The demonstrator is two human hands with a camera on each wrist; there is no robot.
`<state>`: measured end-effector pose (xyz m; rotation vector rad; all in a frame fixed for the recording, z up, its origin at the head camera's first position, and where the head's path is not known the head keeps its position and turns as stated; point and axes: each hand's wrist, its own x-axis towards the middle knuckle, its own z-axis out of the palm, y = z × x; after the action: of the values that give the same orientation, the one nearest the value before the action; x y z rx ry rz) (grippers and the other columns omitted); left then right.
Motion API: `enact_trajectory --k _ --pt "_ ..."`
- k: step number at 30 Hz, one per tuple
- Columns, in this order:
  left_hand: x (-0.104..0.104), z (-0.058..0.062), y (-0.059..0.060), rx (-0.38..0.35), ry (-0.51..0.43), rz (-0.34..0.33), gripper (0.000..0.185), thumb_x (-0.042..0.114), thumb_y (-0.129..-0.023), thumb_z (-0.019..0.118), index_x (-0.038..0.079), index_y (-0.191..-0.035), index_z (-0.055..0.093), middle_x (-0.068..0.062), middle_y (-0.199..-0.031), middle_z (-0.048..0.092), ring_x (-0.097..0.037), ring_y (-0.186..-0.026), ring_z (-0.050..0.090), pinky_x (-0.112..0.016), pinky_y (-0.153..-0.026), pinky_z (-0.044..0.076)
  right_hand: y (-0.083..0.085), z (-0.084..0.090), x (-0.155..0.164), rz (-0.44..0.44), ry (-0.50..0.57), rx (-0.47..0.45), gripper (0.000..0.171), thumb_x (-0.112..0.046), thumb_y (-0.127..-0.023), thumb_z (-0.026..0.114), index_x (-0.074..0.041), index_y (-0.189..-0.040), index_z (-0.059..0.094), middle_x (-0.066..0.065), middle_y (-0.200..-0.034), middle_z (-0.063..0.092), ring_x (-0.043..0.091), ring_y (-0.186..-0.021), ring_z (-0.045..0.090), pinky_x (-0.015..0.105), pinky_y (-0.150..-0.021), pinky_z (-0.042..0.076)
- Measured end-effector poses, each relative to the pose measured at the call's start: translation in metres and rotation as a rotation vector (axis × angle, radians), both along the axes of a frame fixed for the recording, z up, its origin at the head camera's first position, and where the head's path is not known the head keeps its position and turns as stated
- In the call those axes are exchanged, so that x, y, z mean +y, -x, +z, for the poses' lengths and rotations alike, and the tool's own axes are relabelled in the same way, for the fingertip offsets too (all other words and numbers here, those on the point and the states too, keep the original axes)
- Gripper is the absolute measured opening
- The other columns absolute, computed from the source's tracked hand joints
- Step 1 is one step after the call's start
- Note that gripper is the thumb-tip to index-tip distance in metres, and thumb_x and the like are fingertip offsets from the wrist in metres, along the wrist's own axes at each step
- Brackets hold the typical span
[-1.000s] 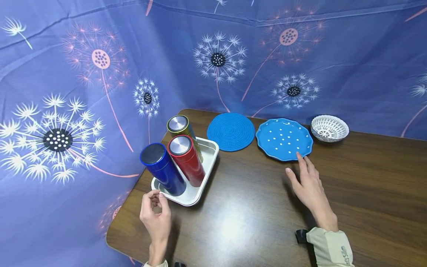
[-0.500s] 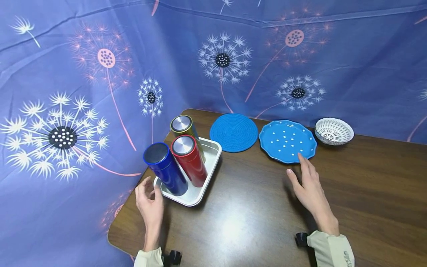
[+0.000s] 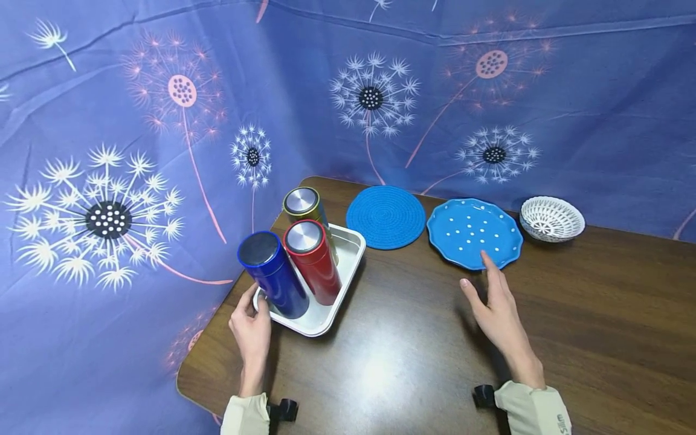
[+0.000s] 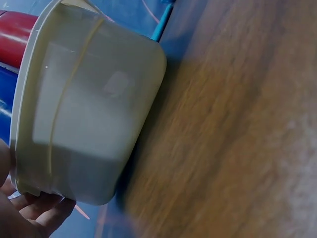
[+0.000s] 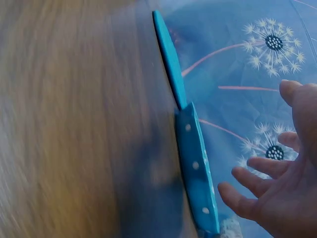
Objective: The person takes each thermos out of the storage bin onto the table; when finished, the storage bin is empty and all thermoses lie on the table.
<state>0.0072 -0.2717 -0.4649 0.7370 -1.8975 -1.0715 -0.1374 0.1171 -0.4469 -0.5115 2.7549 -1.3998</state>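
- The left hand (image 3: 252, 329) has moved forward since the earlier frames: a second ago it was curled in front of the white rectangular metal tray (image 3: 348, 257), and now its fingers hold the near left corner of that tray.
- The left wrist view shows the fingers (image 4: 37, 210) under the tray's corner (image 4: 89, 124), so this hand is grasping the tray's edge.
- The tray stands at the left side of the dark brown wooden table (image 3: 413, 356), and the tray has not moved.
- In the tray stand three tall metal canisters: a blue one (image 3: 272, 275) nearest to the left hand, a red one (image 3: 312, 263) just beside it, and a gold one (image 3: 307, 208) behind.
- The right hand (image 3: 497, 308) is released, with fingers straight and spread, and it has stayed almost in the same place, just before the blue dotted plate (image 3: 473, 232).
- I cannot tell if the fingertip touches the plate's rim.
- Beside the plate lie a round blue woven mat (image 3: 386, 217) and a small white lattice bowl (image 3: 551, 219).
- The wrist views are blurred, and the left one cuts off most of the canisters.
- The left thumb is partly hidden behind the blue canister.
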Motion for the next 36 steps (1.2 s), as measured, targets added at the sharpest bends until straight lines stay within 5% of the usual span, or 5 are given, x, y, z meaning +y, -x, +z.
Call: enact_trajectory --k 13,23,36 --pt "0.002 0.001 -0.001 0.017 0.022 0.008 0.03 -0.008 -0.085 0.057 -0.001 -0.109 0.072 -0.017 -0.087 0.073 0.005 -0.057 0.046 -0.009 -0.05 0.035 -0.007 -0.004 -0.041 0.055 0.191 -0.03 0.079 -0.02 -0.096 0.063 -0.015 -0.157 0.013 0.025 -0.151 0.032 0.044 -0.131 0.043 0.056 -0.093 0.047" --pt "0.001 -0.001 0.0 0.025 0.015 0.011 0.031 -0.008 -0.085 0.056 0.0 -0.11 0.072 -0.016 -0.089 0.073 0.004 -0.056 0.047 -0.011 -0.048 0.033 -0.014 0.001 -0.091 0.159 0.245 -0.08 0.078 -0.027 -0.093 0.067 -0.021 -0.155 0.021 0.017 -0.153 0.034 0.036 -0.135 0.042 0.053 -0.099 0.046" --pt "0.004 -0.002 0.001 0.054 -0.008 0.013 0.031 -0.012 -0.085 0.056 -0.002 -0.11 0.072 -0.019 -0.092 0.072 0.004 -0.06 0.05 -0.008 -0.048 0.035 -0.026 0.011 -0.147 0.29 0.39 0.014 0.086 -0.016 -0.085 0.077 -0.018 -0.154 0.026 0.018 -0.148 0.042 0.033 -0.131 0.048 0.051 -0.097 0.048"
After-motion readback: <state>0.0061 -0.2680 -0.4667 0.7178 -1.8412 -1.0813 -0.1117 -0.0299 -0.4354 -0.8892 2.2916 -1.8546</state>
